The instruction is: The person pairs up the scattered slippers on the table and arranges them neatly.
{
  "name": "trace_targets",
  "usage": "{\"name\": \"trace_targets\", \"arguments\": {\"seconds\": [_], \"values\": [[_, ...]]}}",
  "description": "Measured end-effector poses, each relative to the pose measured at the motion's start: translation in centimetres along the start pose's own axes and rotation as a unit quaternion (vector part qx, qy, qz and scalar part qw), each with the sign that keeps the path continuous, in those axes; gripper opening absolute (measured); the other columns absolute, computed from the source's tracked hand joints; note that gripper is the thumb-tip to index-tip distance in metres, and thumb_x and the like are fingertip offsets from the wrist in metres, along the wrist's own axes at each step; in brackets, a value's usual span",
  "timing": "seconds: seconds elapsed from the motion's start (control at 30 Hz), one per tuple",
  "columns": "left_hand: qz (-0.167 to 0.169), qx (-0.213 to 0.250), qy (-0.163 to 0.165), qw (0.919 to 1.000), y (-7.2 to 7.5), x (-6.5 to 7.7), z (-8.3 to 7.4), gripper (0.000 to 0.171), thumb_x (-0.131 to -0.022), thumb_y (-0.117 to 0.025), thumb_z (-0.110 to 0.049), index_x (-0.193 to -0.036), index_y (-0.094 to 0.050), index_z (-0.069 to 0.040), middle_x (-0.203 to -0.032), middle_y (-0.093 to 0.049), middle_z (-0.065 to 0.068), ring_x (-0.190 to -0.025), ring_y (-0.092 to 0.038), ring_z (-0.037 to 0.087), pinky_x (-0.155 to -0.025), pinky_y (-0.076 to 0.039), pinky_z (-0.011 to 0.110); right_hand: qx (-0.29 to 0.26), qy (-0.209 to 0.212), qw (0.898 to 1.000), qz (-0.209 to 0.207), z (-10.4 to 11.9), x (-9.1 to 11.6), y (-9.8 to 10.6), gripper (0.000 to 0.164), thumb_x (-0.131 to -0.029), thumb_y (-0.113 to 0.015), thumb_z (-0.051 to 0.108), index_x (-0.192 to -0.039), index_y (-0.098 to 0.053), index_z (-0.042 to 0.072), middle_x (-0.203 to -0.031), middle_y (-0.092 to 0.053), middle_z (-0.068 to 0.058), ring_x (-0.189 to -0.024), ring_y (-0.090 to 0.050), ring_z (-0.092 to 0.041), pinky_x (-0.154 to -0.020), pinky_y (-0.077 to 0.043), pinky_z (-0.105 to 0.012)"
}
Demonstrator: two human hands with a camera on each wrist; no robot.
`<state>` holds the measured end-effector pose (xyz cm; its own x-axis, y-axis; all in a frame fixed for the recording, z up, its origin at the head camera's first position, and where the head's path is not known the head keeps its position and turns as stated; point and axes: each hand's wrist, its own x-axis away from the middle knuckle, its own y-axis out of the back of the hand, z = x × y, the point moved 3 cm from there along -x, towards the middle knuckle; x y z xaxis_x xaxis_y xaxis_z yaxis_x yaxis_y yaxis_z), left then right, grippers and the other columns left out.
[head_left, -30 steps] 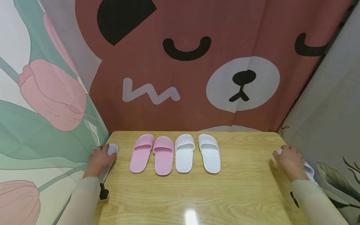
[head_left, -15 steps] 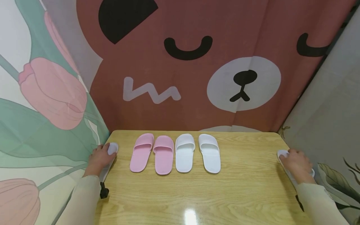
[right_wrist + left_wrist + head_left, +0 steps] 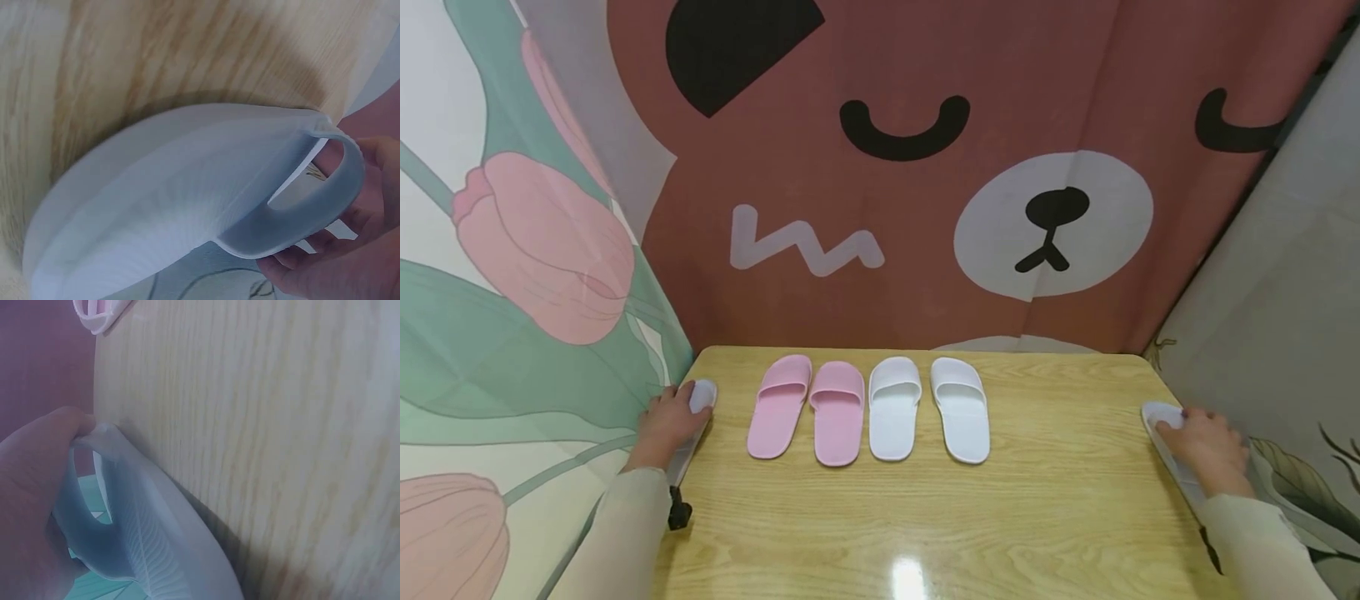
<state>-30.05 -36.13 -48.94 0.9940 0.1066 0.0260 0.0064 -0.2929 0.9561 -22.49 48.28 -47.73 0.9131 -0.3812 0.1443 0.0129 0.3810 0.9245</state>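
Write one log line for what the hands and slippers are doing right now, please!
left hand: holds pale slipper, left table edge | right hand: holds pale slipper, right edge | pink pair, white pair: side by side, untouched

A wooden table (image 3: pixel 1000 517) carries two pink slippers (image 3: pixel 808 408) beside two white slippers (image 3: pixel 928 407).
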Motion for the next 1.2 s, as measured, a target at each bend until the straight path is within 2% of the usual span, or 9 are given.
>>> {"name": "trace_targets", "arguments": {"seconds": [0.37, 0.67, 0.8, 1.03, 1.2], "values": [[0.007, -0.009, 0.006, 0.9999, -0.1, 0.1, -0.2, 0.075, -0.099, -0.054, -0.038, -0.152, -0.029, 0.008, -0.148, -0.025, 0.042, -0.13, -0.028, 0.065, -0.103, -0.025, 0.078, -0.008, 0.004, 1.0, 0.009, -0.8, -0.7, -0.8, 0.089, -0.098, -0.048, 0.061, -0.147, -0.025, -0.011, -0.134, -0.02, -0.051, -0.116, -0.024, -0.072, -0.092, -0.025, -0.077], [0.001, -0.025, 0.01, 0.9996, -0.3, 0.2, -0.4, 0.075, -0.099, -0.052, -0.038, -0.152, -0.029, 0.009, -0.148, -0.026, 0.043, -0.127, -0.03, 0.068, -0.102, -0.026, 0.077, 0.006, 0.011, 1.0, 0.029, -1.5, -1.3, -1.7, 0.096, -0.098, -0.043, 0.064, -0.156, -0.012, -0.006, -0.138, -0.012, -0.051, -0.117, -0.021, -0.074, -0.093, -0.023, -0.078], [-0.003, -0.03, 0.005, 0.9995, -0.5, 0.2, -0.5, 0.073, -0.099, -0.051, -0.037, -0.151, -0.03, 0.01, -0.148, -0.027, 0.043, -0.126, -0.031, 0.07, -0.102, -0.027, 0.077, 0.016, 0.024, 0.999, 0.018, -1.6, -1.4, -1.9, 0.096, -0.099, -0.043, 0.063, -0.156, -0.01, -0.006, -0.133, -0.013, -0.051, -0.114, -0.022, -0.073, -0.09, -0.022, -0.078], [-0.022, -0.043, -0.009, 0.9988, -0.5, 0.1, -0.6, 0.071, -0.098, -0.052, -0.036, -0.149, -0.034, 0.01, -0.145, -0.033, 0.042, -0.119, -0.038, 0.07, -0.097, -0.032, 0.075, 0.017, 0.019, 0.999, 0.023, -1.2, -1.2, -1.9, 0.092, -0.1, -0.042, 0.06, -0.158, -0.008, -0.002, -0.132, -0.011, -0.055, -0.114, -0.019, -0.074, -0.092, -0.021, -0.077], [-0.021, -0.041, 0.003, 0.9989, -0.6, 0.0, -0.7, 0.07, -0.098, -0.052, -0.036, -0.149, -0.035, 0.009, -0.145, -0.035, 0.04, -0.117, -0.039, 0.068, -0.096, -0.033, 0.076, 0.023, 0.018, 0.999, 0.029, -1.1, -1.4, -1.7, 0.088, -0.1, -0.042, 0.057, -0.156, -0.011, -0.004, -0.126, -0.016, -0.058, -0.108, -0.023, -0.076, -0.087, -0.023, -0.078]]}}
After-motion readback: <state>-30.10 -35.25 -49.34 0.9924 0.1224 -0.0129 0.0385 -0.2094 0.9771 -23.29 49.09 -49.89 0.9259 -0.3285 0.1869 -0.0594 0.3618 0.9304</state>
